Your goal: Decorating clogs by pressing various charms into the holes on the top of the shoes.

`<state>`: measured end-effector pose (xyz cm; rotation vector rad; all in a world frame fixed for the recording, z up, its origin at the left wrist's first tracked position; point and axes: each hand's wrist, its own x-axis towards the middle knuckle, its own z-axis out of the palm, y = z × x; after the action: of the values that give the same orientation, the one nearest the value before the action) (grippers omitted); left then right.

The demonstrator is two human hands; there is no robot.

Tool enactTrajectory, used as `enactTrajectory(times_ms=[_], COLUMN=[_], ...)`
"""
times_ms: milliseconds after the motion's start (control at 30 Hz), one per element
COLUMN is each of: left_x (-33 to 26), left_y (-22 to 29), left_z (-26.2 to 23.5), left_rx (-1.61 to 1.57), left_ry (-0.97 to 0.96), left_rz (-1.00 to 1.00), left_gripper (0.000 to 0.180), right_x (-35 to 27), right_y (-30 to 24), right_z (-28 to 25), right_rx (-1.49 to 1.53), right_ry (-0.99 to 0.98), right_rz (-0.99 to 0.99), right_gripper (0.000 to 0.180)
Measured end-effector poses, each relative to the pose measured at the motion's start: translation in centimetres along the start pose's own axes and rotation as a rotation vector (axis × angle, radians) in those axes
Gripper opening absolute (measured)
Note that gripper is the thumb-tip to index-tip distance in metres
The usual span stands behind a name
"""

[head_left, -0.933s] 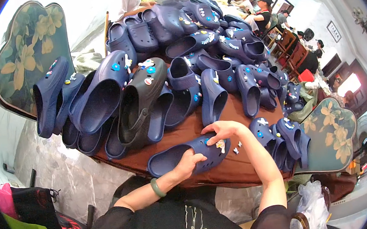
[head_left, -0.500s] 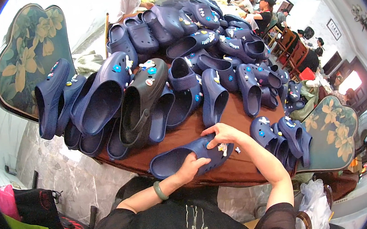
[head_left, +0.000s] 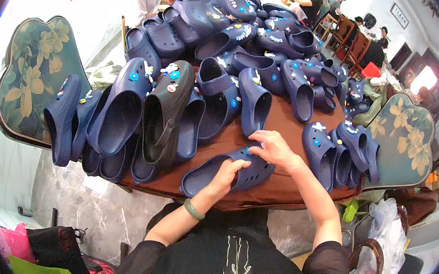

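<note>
Well, on the left a chair [head_left: 42, 83] stands by a big stack [head_left: 118, 115] of blue shoes, and they lean close to the edge, so one bump from an arm could make some fall down. Next comes the black shoe [head_left: 165, 102], tipped up; a knock there could push it over onto the work. The blue shoe [head_left: 202, 175] lies flat in front of the person, near the edge. The left hand [head_left: 223, 176] is closed on its near side, thumb on top; if that grip gets loose, the shoe could slip or spin on the soft cloth [head_left: 286, 111]. The right hand [head_left: 277, 149] is over the toe, thumb and fingertips apart; I can't tell if they touch it. A hard push there could tip the shoe. Farther right, that elbow could hit the row [head_left: 320, 153] of shoes.
</note>
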<state>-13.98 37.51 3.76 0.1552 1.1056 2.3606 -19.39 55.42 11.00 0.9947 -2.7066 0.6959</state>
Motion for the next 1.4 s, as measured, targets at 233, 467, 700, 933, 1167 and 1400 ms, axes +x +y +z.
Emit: enactTrajectory(times_ms=[233,467,700,933,1167,1400], left_x=[-0.1,-2.8,-4.0,-4.1,-3.8,-3.7], left_y=[-0.8,1.3,-0.6,-0.5,-1.0,-1.6], left_z=[-1.9,0.9,1.2,1.5,0.4,-0.4], left_rx=[0.846,0.563,0.591,0.563,0.565,0.544], left_ry=[-0.284,0.068,0.147,0.158,0.146,0.092], left_rz=[0.172,-0.045,-0.002,-0.033,-0.003,-0.01], left_gripper=[0.052,0.045,0.046,0.05,0.059,0.064], right_x=[-11.7,-18.2,-17.8,-17.0,-13.8,-11.2], right_y=[6.3,10.0,8.3,7.4,0.2,-5.0], right_z=[1.2,5.2,4.7,6.1,8.7,10.3], right_rx=[0.325,0.329,0.178,-0.192,-0.085,-0.251], right_ry=[0.654,0.952,0.693,0.541,0.699,0.709], right_rz=[0.702,0.759,0.808,0.553,0.468,0.247], right_gripper=[0.015,0.013,0.013,0.018,0.02,0.027])
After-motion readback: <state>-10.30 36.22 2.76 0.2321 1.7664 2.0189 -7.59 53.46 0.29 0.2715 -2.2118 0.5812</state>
